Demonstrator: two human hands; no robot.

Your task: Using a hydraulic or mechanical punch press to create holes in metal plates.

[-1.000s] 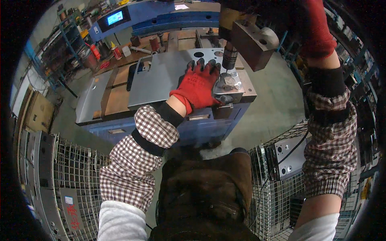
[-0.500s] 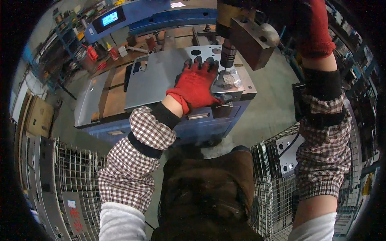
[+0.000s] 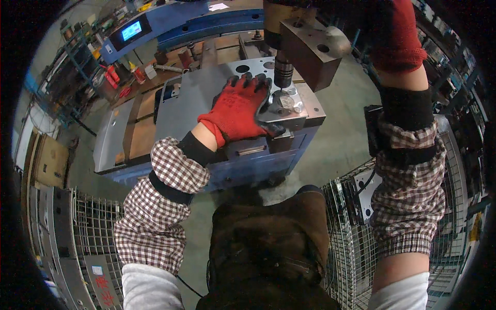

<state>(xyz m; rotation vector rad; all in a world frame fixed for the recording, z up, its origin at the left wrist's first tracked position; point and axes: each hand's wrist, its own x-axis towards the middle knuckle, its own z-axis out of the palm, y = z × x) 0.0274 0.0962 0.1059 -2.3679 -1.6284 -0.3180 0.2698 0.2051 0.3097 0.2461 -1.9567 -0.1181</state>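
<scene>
Resting open with fingers spread, the left hand (image 3: 235,109) stays on the grey sheet-metal panel (image 3: 188,98), upper centre, beside the tool chuck (image 3: 283,72), suggesting continued steadying; the right hand's (image 3: 397,39) grip, upper right, cannot be determined.

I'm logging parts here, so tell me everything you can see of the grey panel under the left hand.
The grey panel is a flat, smooth sheet that looks like metal. A dark round hole sits near its far edge, and a cutout toward its left end. It lies flat on the bench. The red-gloved left hand rests spread on it, hiding part of its surface. Whether the tool over its right end touches it is unclear.
</scene>
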